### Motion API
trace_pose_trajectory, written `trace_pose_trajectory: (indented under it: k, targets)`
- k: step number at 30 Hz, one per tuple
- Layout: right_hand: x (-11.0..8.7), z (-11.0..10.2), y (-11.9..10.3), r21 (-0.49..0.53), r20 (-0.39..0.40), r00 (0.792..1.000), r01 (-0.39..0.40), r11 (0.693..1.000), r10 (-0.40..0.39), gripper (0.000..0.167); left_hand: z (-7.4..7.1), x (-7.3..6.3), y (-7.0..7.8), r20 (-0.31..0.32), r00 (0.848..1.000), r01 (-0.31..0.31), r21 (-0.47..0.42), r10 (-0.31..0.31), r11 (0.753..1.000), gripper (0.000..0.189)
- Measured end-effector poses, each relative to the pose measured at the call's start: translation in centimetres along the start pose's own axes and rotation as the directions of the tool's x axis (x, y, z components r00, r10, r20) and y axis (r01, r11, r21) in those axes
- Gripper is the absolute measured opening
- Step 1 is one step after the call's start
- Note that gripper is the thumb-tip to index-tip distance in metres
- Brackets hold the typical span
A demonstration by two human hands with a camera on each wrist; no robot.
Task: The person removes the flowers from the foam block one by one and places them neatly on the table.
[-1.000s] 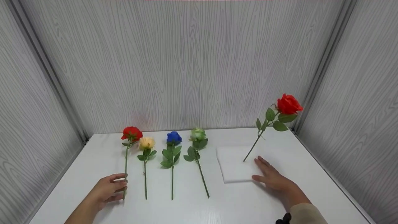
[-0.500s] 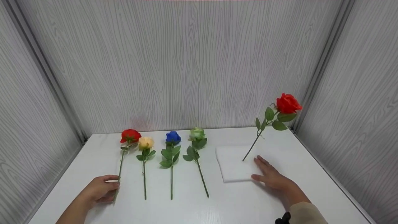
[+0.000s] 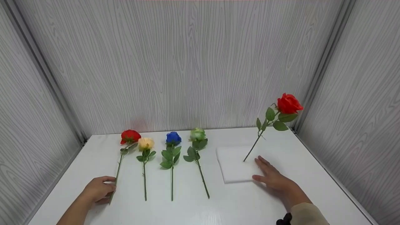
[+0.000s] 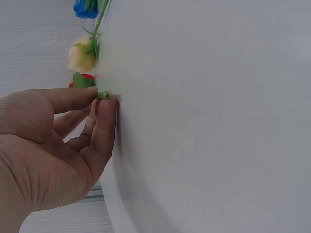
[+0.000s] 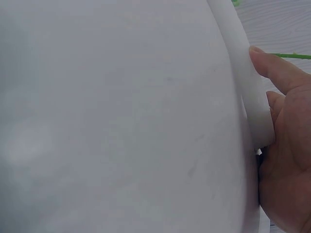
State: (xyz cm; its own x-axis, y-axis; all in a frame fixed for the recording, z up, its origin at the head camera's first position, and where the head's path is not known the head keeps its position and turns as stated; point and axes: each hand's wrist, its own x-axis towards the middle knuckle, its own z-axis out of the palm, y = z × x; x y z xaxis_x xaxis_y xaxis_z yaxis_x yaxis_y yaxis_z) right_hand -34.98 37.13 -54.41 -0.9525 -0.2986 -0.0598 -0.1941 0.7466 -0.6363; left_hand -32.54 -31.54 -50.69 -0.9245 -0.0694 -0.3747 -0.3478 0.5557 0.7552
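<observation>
At the left of the head view, my left hand (image 3: 99,190) pinches the lower stem of a red rose (image 3: 130,137) whose bloom points to the back of the table. In the left wrist view the cut stem end (image 4: 103,95) pokes out between thumb and fingertips, close to the tabletop. My right hand (image 3: 275,178) spreads its fingers against the right side of a white foam block (image 3: 234,175); in the right wrist view the thumb (image 5: 277,68) lies on the block's edge. A second red rose (image 3: 289,103) stands in the block, leaning right.
Right of the held rose lie a yellow rose (image 3: 146,144), a blue rose (image 3: 173,138) and a green rose (image 3: 197,134) in a row, stems toward the front. Grey wood-grain panels (image 3: 200,62) wall the white table (image 3: 193,212) at the back and sides.
My left hand has moved left with the red rose's stem, so the stem now slants down to the left and its bloom sits slightly lower. My right hand has stayed on the foam block.
</observation>
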Motion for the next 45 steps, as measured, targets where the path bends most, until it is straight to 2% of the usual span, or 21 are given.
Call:
trace_pose_trajectory:
  k: [11,22,29,38,45]
  targets:
    - [0.1,0.1,0.0,-0.003,-0.001,1.000,0.010,1.000,-0.010,0.091,0.2,-0.7,0.4,-0.012,1.000,-0.008,0.073,0.009,0.997,0.055]
    - [0.1,0.1,0.1,0.009,0.006,1.000,-0.021,1.000,0.021,0.091,0.2,-0.3,0.5,-0.041,0.999,-0.006,0.147,0.012,0.989,0.052]
    - [0.3,0.1,0.4,0.014,0.009,1.000,0.001,1.000,-0.001,0.092,0.1,-0.4,0.8,-0.054,0.997,-0.045,0.170,0.055,0.984,0.057]
    - [0.2,0.1,0.2,0.023,0.009,1.000,0.011,1.000,-0.011,0.092,-0.2,-0.2,1.3,-0.087,0.992,-0.078,0.108,0.087,0.991,0.060]
    - [0.0,0.0,0.0,0.005,0.007,1.000,0.018,1.000,-0.018,0.090,0.6,-0.5,2.5,-0.119,0.986,-0.111,0.038,0.115,0.993,0.059]
